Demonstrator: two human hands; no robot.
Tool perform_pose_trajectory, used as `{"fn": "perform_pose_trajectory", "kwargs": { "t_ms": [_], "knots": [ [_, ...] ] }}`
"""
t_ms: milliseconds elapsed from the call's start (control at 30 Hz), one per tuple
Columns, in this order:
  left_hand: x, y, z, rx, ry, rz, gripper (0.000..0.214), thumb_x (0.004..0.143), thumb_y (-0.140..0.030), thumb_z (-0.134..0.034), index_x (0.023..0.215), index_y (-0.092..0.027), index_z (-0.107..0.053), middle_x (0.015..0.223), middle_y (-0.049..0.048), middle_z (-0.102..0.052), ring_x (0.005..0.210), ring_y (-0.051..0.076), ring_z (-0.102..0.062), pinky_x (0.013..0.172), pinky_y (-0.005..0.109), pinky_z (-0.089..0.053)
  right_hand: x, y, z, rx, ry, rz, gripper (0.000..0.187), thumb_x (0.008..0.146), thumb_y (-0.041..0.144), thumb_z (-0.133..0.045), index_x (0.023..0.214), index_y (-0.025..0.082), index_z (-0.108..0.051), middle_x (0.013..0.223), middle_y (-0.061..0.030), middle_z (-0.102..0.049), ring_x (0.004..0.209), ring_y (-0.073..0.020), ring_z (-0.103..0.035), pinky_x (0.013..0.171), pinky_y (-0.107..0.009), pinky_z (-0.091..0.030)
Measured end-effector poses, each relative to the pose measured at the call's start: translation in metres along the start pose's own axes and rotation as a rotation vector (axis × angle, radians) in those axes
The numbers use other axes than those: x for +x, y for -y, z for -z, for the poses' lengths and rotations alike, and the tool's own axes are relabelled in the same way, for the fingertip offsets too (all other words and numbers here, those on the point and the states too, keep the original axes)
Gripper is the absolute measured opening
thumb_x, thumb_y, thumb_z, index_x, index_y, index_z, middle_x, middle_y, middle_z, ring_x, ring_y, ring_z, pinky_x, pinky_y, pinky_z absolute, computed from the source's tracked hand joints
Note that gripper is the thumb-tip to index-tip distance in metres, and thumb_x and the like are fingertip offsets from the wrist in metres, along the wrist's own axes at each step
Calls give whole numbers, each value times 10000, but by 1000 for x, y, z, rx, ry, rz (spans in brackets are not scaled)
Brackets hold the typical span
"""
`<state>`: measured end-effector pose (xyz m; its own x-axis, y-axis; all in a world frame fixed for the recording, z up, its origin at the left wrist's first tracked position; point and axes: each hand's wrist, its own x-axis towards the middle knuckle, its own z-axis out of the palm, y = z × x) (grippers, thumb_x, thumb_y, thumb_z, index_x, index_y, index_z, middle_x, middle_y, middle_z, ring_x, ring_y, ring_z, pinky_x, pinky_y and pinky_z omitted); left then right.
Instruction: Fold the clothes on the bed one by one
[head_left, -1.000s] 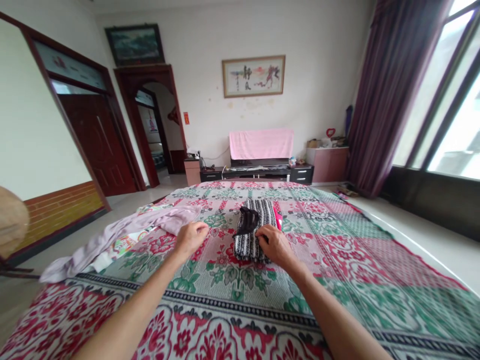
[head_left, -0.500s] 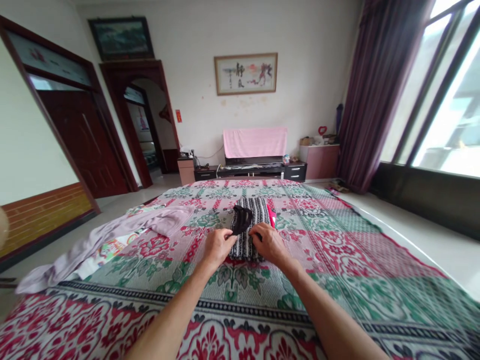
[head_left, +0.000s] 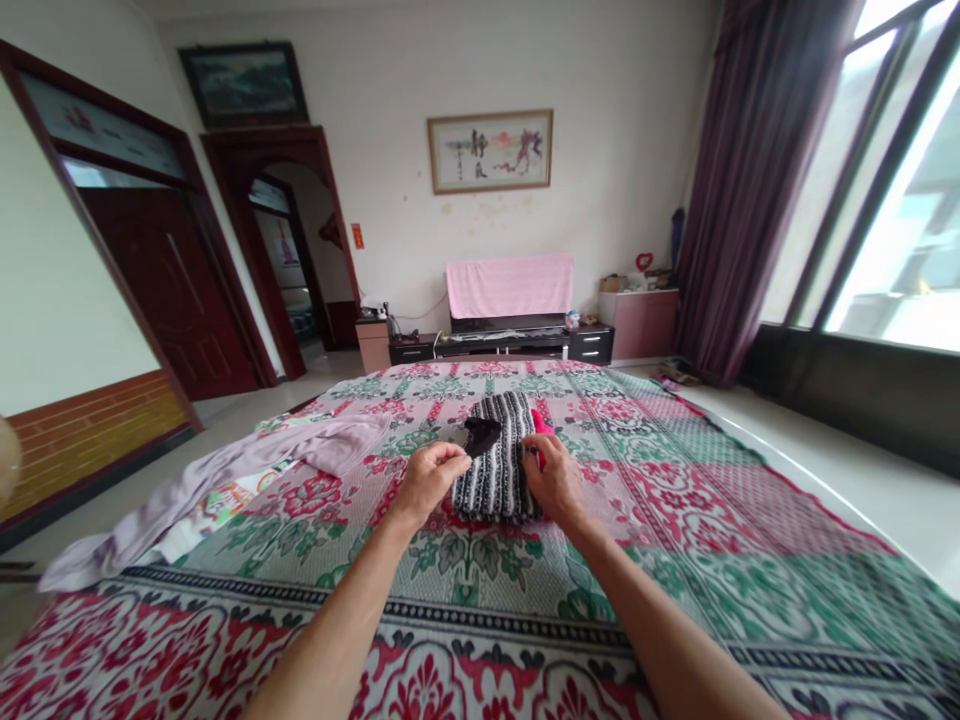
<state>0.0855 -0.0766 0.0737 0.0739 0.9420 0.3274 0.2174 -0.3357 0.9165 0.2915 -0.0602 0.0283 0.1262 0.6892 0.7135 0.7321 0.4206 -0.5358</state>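
Matt woven bedspread (head_left: 675,520), knitted striped cloth (head_left: 499,470), soft lilac fabric (head_left: 225,465), glossy dark wood door (head_left: 180,290)

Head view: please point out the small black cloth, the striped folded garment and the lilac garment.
small black cloth (head_left: 481,434), head view, its middle
striped folded garment (head_left: 497,472), head view, its top face
lilac garment (head_left: 334,443), head view, its wide end

A folded black-and-white striped garment (head_left: 499,475) lies flat mid-bed (head_left: 675,520), its long side running away from the viewer. A small black cloth (head_left: 480,436), crumpled, sits at its far left edge, pinched by the left grip (head_left: 431,480). A bright pink cloth (head_left: 541,425) peeks out along its right side.
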Motion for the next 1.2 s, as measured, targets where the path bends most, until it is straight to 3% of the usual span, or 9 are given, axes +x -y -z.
{"fn": "perform_pose_trajectory", "kwargs": {
  "t_ms": [133, 267, 400, 533, 700, 800, 967, 1033, 1200],
  "knots": [
    [-2, -15, 5, -312, 22, 44, 141, 617, -278, -684, 626, -143, -643, 921, 26, -675, 746, 119, -564, 685, 219, -417, 0, -2, -1, 24, -17, -32, 254, 797, 184, -460, 979, 199, -637, 995, -76, -634, 912, -201, -587, 847, -337, -454],
    [-4, -25, 20, -493, 67, 130, 186, 603, -302, -709, 686, -161, -620, 698, -31, -621, 568, 78, -489, 547, 197, -364, 2, 2, 2, 97, -48, 4, 231, 820, 190, -452, 969, 195, -628, 974, -78, -638, 912, -196, -590, 853, -340, -457],
    [-8, -26, 29, -244, 332, 140, 181, 648, -305, -711, 735, -159, -648, 586, -55, -538, 528, 64, -424, 527, 196, -312, 6, 14, 9, 185, -1, 143, 324, 783, 114, -450, 1048, 207, -613, 1076, -79, -622, 1000, -201, -576, 908, -368, -448],
    [-13, -30, 28, -23, 524, 103, 149, 664, -267, -694, 751, -147, -683, 581, -46, -542, 564, 72, -421, 559, 206, -310, 8, 31, 14, 139, 188, 400, 601, 638, -29, -400, 1147, 219, -603, 1319, -76, -514, 1212, -216, -460, 1015, -422, -372],
    [-16, -33, 28, -13, 634, 132, 182, 669, -262, -684, 807, -148, -721, 652, -16, -620, 595, 86, -476, 578, 211, -346, 7, 38, 16, 42, 290, 433, 400, 653, 0, -457, 905, 207, -691, 1232, -84, -583, 1145, -238, -511, 962, -430, -410],
    [-12, -25, 27, -126, 514, 168, 214, 660, -296, -698, 812, -147, -719, 682, 2, -646, 611, 95, -521, 593, 213, -384, 10, 35, 17, 111, 249, 363, 337, 673, 23, -457, 854, 188, -688, 1064, -88, -659, 986, -205, -598, 894, -378, -464],
    [0, -9, 25, -187, 65, 293, 288, 625, -385, -718, 794, -156, -678, 702, 17, -663, 618, 121, -589, 561, 221, -431, 19, 31, 19, 347, 168, 201, 321, 633, 54, -432, 811, 184, -666, 957, -63, -698, 897, -180, -640, 830, -326, -496],
    [2, -6, 25, -133, 28, 349, 321, 621, -435, -715, 766, -153, -664, 677, 15, -656, 579, 122, -588, 513, 215, -418, 21, 30, 19, 445, 173, 121, 290, 650, 87, -439, 803, 187, -664, 931, -49, -706, 876, -174, -644, 801, -321, -503],
    [-3, -2, 18, -19, 123, 414, 412, 648, -556, -649, 644, -145, -627, 504, -23, -562, 419, 95, -486, 403, 200, -328, 22, 37, 23, 623, 290, 3, 244, 711, 151, -497, 861, 177, -688, 885, -38, -717, 813, -151, -642, 749, -286, -499]
  ]
}}
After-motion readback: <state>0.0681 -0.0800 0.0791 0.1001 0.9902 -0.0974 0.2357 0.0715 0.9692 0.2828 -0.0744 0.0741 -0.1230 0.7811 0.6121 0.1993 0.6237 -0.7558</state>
